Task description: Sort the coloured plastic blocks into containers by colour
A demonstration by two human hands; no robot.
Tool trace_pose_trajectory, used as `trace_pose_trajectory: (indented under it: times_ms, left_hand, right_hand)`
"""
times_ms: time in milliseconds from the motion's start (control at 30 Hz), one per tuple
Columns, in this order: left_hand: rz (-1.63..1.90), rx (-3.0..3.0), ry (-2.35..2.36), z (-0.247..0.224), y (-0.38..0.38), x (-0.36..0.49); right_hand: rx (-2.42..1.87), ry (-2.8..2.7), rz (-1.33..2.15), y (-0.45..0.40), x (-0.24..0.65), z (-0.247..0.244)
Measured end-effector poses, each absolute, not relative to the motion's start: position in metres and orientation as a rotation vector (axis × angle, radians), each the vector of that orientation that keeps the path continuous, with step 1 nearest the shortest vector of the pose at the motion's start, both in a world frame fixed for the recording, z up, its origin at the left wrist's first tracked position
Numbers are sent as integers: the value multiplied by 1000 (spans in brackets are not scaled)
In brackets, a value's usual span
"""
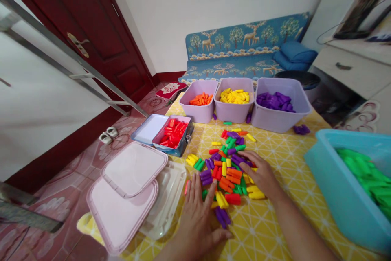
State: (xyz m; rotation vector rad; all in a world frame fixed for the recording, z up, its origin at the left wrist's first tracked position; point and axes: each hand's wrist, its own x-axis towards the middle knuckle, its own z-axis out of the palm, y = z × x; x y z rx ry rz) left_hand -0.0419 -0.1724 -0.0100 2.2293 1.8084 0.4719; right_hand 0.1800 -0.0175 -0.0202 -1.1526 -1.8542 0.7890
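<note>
A loose pile of small coloured plastic pieces [226, 171], in red, orange, yellow, green and purple, lies on the yellow patterned tablecloth [259, 228]. My left hand [198, 216] rests at the pile's near left edge, palm down with its fingers spread. At the right side of the pile, my right hand [259, 171] reaches over purple pieces with its fingers apart; nothing shows held in it. Behind the pile stand lilac bins of orange pieces [201, 99], yellow pieces [235, 96] and purple pieces [276, 102]. An open metal tin [180, 147] holds red pieces [174, 132].
A large turquoise tub [339, 187] with green pieces [366, 175] stands at the right. Pale pink lids [134, 167] and a clear lid [166, 200] lie at the left. Beyond the table are a blue sofa [232, 53] and a metal ladder [61, 51].
</note>
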Motion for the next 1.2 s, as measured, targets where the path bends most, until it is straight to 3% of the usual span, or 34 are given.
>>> trace_pose_trajectory:
  times_ms: [700,800,1000,1200]
  left_hand:
    - [1143,1837,1800,0,-16,-4]
    - [1230,1755,1817,-6,-10,-7]
    - [1412,1752,1709,-9,-18,-8]
    - [1422,1866,1543,1,-24,-6]
  right_hand:
    - [-1109,-1771,917,-24,182,-13]
    - [-1107,-1695,884,-20,181,-11]
    - [-1331,-1786,483,15,178,-9]
    - [-1440,-1825,719,27,177,-7]
